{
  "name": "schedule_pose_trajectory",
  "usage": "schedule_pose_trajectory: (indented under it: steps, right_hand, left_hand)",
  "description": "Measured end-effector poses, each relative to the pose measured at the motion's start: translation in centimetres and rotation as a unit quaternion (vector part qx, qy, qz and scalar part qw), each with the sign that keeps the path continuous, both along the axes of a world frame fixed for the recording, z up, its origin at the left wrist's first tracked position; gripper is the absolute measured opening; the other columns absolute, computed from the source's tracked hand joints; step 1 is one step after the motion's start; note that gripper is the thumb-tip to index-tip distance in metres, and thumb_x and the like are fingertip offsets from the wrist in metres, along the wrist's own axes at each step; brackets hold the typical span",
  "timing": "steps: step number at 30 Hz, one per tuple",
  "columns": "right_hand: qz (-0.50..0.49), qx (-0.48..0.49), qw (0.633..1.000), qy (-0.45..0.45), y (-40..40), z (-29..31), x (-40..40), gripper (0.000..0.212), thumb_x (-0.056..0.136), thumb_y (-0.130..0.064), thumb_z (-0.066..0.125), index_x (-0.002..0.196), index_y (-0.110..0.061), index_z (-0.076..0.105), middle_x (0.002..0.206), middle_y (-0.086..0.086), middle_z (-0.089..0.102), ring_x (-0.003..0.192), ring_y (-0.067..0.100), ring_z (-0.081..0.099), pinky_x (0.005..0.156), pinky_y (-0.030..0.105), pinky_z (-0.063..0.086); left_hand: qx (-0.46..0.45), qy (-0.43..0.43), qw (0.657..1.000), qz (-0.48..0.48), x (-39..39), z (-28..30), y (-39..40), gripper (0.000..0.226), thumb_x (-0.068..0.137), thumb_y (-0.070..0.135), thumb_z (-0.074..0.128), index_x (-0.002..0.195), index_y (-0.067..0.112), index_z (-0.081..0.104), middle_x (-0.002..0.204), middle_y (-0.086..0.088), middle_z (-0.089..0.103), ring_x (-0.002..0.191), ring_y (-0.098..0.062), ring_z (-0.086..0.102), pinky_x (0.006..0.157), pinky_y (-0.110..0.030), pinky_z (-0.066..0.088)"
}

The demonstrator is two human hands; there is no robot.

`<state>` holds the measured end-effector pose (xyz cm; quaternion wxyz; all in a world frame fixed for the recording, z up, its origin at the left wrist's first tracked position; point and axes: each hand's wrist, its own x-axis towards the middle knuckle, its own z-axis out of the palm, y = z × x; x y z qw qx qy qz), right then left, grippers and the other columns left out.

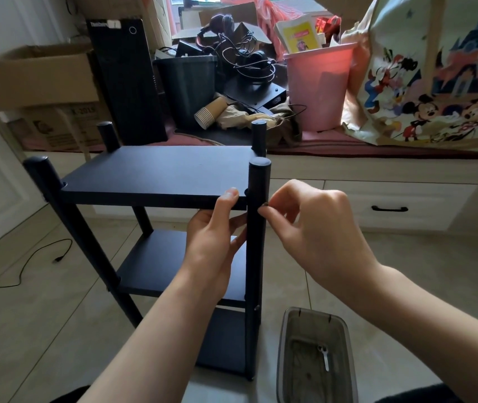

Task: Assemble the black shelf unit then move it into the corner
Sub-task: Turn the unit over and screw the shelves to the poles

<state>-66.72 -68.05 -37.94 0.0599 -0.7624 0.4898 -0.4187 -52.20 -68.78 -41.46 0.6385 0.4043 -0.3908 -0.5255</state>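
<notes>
Shelf unit (156, 173) upright on tiled floor (28, 315), cluttered window bench (348, 167) behind

A single head-worn wide-angle camera looks forward and steeply down from close above the person's forearms. The black shelf unit (162, 181) stands just ahead, filling the centre, with the tiled floor (34, 315) around it. The cluttered window seat (377, 167) runs across the 12 o'clock edge. Straight lines bow toward the frame's borders.
</notes>
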Motion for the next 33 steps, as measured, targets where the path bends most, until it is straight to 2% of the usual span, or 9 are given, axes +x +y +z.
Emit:
schedule_pose_trajectory:
  steps: [5, 9, 11, 19, 24, 28, 33]
  right_hand:
    - [0.003, 0.027, 0.999, -0.022, -0.29, 0.04, -0.04, 0.017, 0.089, -0.038, 0.069, 0.088, -0.021, 0.069, 0.075, -0.010, 0.068, 0.073, 0.013, 0.065, 0.074, 0.039, 0.054]
    - [-0.009, -0.030, 0.999, 0.036, 0.00, -0.10, 0.03, 0.016, 0.091, -0.033, 0.067, 0.089, -0.016, 0.065, 0.075, -0.001, 0.067, 0.071, 0.021, 0.062, 0.072, 0.043, 0.052]
    - [-0.014, -0.036, 0.998, 0.043, 0.04, -0.12, 0.05, 0.017, 0.092, -0.033, 0.067, 0.089, -0.016, 0.065, 0.074, 0.000, 0.066, 0.071, 0.022, 0.061, 0.072, 0.043, 0.051]
    - [-0.002, 0.024, 1.000, -0.008, -0.06, -0.02, 0.02, 0.017, 0.091, -0.037, 0.067, 0.088, -0.020, 0.065, 0.073, -0.006, 0.066, 0.072, 0.018, 0.063, 0.071, 0.042, 0.054]
    - [-0.019, 0.011, 1.000, 0.014, 0.07, -0.09, 0.04, 0.018, 0.090, -0.038, 0.067, 0.087, -0.021, 0.064, 0.073, -0.005, 0.067, 0.072, 0.020, 0.064, 0.071, 0.042, 0.054]
    - [-0.004, 0.068, 0.997, -0.048, -0.38, -0.14, 0.11, 0.017, 0.089, -0.040, 0.068, 0.082, -0.024, 0.065, 0.071, -0.008, 0.068, 0.069, 0.014, 0.066, 0.072, 0.041, 0.055]
    - [0.002, 0.094, 0.993, -0.068, -0.39, 0.02, 0.32, 0.017, 0.089, -0.040, 0.067, 0.081, -0.024, 0.065, 0.071, -0.009, 0.069, 0.069, 0.011, 0.065, 0.073, 0.042, 0.055]
  left_hand:
    - [0.004, 0.011, 1.000, -0.004, -0.07, 0.10, -0.02, 0.036, 0.097, 0.036, 0.058, 0.113, 0.004, 0.066, 0.110, -0.010, 0.075, 0.097, -0.019, 0.073, 0.085, -0.035, 0.054]
    - [-0.003, 0.015, 1.000, -0.008, -0.01, 0.12, 0.11, 0.046, 0.086, 0.042, 0.064, 0.114, 0.005, 0.066, 0.105, -0.007, 0.075, 0.094, -0.017, 0.073, 0.085, -0.036, 0.054]
    - [-0.005, 0.015, 1.000, -0.009, 0.00, 0.05, 0.05, 0.036, 0.093, 0.038, 0.061, 0.111, 0.006, 0.066, 0.103, -0.006, 0.076, 0.092, -0.016, 0.073, 0.084, -0.035, 0.053]
    - [0.001, 0.000, 1.000, 0.007, -0.10, -0.10, 0.01, 0.027, 0.098, 0.034, 0.057, 0.100, 0.009, 0.068, 0.102, -0.008, 0.076, 0.094, -0.018, 0.074, 0.080, -0.033, 0.056]
    - [0.006, 0.014, 1.000, 0.002, -0.21, -0.06, 0.17, 0.033, 0.095, 0.038, 0.061, 0.106, 0.007, 0.069, 0.106, -0.009, 0.076, 0.096, -0.019, 0.074, 0.082, -0.033, 0.056]
    - [0.001, 0.027, 1.000, -0.008, -0.31, -0.14, 0.34, 0.046, 0.081, 0.049, 0.065, 0.105, 0.011, 0.069, 0.107, -0.007, 0.076, 0.096, -0.018, 0.074, 0.084, -0.032, 0.053]
    - [0.001, 0.043, 0.999, -0.008, -0.33, -0.17, 0.26, 0.050, 0.079, 0.050, 0.066, 0.109, 0.010, 0.068, 0.109, -0.009, 0.076, 0.097, -0.020, 0.074, 0.086, -0.035, 0.052]
